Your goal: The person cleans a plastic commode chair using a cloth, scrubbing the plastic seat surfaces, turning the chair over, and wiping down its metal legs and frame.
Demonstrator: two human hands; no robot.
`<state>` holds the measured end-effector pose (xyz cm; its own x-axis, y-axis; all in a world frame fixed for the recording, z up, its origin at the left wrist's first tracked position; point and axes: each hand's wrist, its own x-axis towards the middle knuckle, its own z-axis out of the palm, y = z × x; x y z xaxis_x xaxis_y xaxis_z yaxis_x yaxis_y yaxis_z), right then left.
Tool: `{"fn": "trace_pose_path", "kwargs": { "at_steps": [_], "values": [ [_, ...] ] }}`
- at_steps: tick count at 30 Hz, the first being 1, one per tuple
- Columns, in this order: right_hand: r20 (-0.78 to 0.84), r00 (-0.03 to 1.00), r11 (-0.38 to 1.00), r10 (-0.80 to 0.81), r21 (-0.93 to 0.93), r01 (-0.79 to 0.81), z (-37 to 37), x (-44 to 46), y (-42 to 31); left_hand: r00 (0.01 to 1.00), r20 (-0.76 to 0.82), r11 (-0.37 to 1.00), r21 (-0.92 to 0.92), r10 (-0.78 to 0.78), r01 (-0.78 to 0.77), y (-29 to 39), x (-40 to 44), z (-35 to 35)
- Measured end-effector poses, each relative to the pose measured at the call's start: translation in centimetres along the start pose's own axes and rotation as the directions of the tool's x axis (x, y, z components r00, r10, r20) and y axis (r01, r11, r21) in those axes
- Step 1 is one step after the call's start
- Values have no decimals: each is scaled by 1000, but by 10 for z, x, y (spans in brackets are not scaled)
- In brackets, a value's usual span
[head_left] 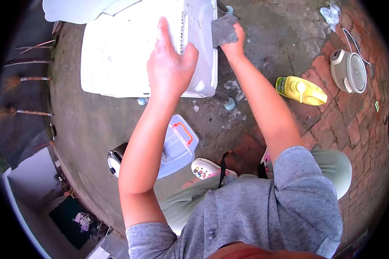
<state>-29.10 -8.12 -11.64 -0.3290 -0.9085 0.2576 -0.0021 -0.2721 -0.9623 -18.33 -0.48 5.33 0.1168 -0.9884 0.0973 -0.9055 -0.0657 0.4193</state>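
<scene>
A large white plastic box-like piece [116,56] with a row of small slots fills the upper middle, its surface wet and spotted with suds. My left hand [170,64] is over it, index finger stretched out and thumb apart, with foam on the skin. Whether its palm touches the surface I cannot tell. At the right side of the white piece, my right hand [237,41] grips a grey cloth [224,31] against the edge. Pale blue round feet, one of them a foot [229,103] near the lower corner, show beneath the piece.
A yellow detergent jug [304,90] and a rice cooker [350,71] with its cord lie to the right on brick paving. Below my left hand are a clear plastic bin [177,149] with an orange handle and a black-and-white appliance [114,159]. Brooms [34,78] lean at the left.
</scene>
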Motion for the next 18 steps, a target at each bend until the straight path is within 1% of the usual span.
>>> {"fn": "trace_pose_path", "kwargs": {
  "at_steps": [1,2,4,5,6,7,8,9,10,12,13,14,16,17,18],
  "values": [
    [-22,999,999,37,30,-36,3,-2,1,1000,-14,1000,11,14,-13,-1,-1,0],
    [-25,999,999,31,33,-30,2,-6,1,999,-31,999,18,30,-29,-1,0,1],
    [0,1000,997,-5,-81,5,-3,-16,4,999,-30,999,19,35,-35,-1,2,0],
    [-1,998,996,55,66,-55,-1,-14,15,999,-19,999,21,32,-31,-2,2,1],
    [2,998,997,56,62,-56,-1,-7,24,999,-18,999,17,28,-28,-3,1,2],
    [61,976,956,210,195,-218,-2,0,27,999,-38,999,36,35,-34,-5,1,3],
    [137,927,872,349,315,-375,-2,8,26,997,-56,998,57,44,-41,-5,1,3],
    [146,886,853,441,239,-464,-3,18,26,998,-52,997,60,44,-41,-4,1,3],
    [144,884,850,445,245,-467,-6,22,31,999,-27,998,50,37,-35,-2,1,2],
    [384,788,714,482,350,-607,-16,30,41,999,-3,999,42,35,-34,-1,2,0],
    [454,733,761,507,163,-628,-23,31,27,1000,0,999,34,31,-31,-1,2,-1],
    [451,734,763,507,161,-626,-26,35,25,1000,3,999,24,27,-27,-1,2,0],
    [606,526,619,596,70,-782,-33,39,23,1000,25,1000,16,2,-3,4,2,-3],
    [580,498,521,645,143,-841,-31,40,23,999,46,1000,19,-23,22,5,3,-4],
    [579,496,518,647,144,-843,-29,43,28,999,49,1000,21,-23,22,4,3,-2]
  ]
}}
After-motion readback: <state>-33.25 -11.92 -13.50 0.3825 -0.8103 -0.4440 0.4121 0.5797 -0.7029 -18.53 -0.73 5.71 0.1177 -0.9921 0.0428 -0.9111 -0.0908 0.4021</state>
